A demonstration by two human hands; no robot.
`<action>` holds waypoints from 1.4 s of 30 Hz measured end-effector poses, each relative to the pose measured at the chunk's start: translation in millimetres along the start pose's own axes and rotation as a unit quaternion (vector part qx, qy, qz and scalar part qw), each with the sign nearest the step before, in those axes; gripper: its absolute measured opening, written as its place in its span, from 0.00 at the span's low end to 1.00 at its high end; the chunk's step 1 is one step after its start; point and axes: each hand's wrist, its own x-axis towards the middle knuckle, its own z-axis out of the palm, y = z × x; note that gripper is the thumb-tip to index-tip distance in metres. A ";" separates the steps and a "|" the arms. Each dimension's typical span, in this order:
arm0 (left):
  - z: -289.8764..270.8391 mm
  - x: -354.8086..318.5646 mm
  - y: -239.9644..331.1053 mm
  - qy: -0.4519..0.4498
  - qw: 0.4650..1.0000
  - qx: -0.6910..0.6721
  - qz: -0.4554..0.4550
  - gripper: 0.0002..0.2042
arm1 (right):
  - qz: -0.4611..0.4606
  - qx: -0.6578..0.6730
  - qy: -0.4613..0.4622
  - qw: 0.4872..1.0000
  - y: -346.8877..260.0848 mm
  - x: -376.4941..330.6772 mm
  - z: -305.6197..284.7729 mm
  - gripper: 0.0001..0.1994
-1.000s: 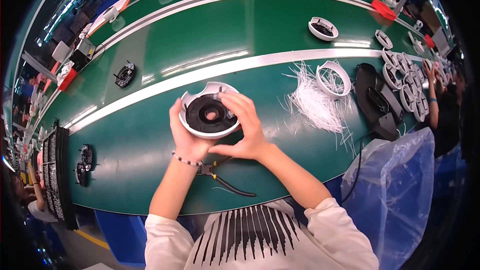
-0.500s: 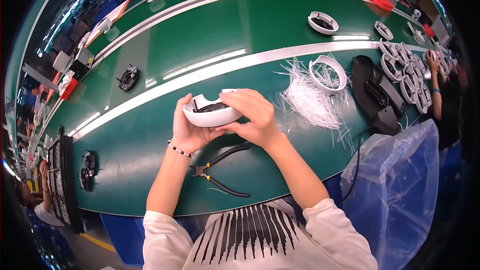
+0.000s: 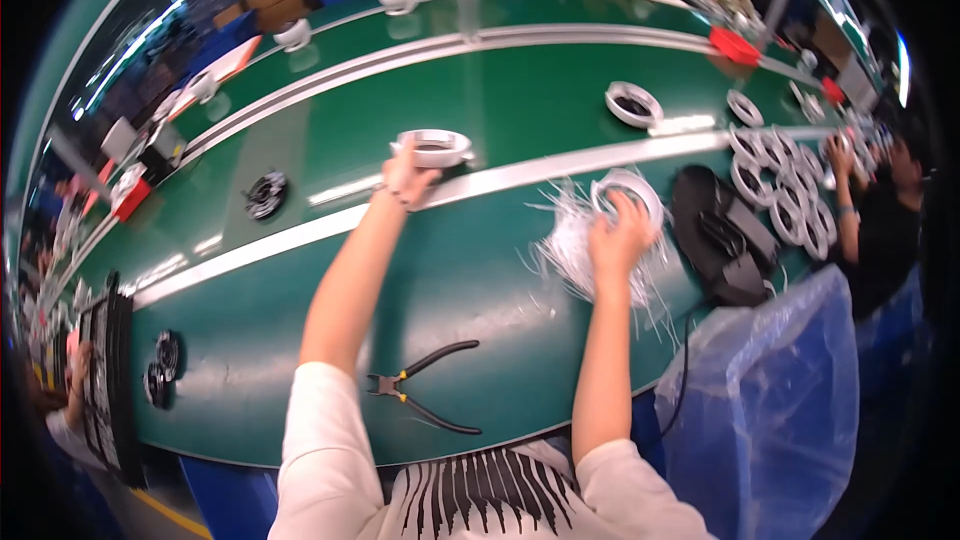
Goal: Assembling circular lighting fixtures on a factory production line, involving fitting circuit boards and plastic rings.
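My left hand [image 3: 408, 180] is stretched forward and grips the near left side of a round white plastic housing [image 3: 450, 156] with dark cable inside. It is over the green surface just beyond the metal rail. To the right, my right hand [image 3: 620, 240] has its fingers over the near rim of a white plastic ring [image 3: 648, 194], partly hiding it. That ring sits at the upper edge of a heap of thin white cable ties [image 3: 568, 245]. Cutting pliers [image 3: 395, 385] with black handles lie with jaws apart on the near bench, between my forearms.
Black curved casing [image 3: 712, 230] lies right of the ties, near many white rings [image 3: 790, 185]. Clear plastic covers a blue bin [image 3: 770, 410] at lower right. Cable coils [image 3: 162, 368] lie left, another coil [image 3: 267, 195] beyond the rail. A co-worker [image 3: 885, 200] works far right.
Both hands held the white housing close above the bench. My left hand has carried it forward past the rail, while my right hand has let go and moved right to the ring.
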 end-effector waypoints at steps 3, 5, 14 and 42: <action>14.8 23.6 -23.1 0.107 0.993 0.051 0.018 0.26 | 0.047 -0.059 -0.034 0.997 10.9 -0.4 -2.1 0.20; 38.1 25.6 -31.3 0.147 0.981 0.121 0.040 0.22 | 0.081 -0.094 -0.061 0.990 24.0 0.3 -8.2 0.20; -37.3 32.5 38.2 0.324 0.793 0.475 0.200 0.15 | -0.030 0.043 0.038 0.998 23.6 9.2 -14.4 0.10; -62.0 -184.3 31.8 0.152 0.963 0.175 0.136 0.15 | -0.343 0.145 -0.277 0.885 -110.5 -79.7 0.2 0.37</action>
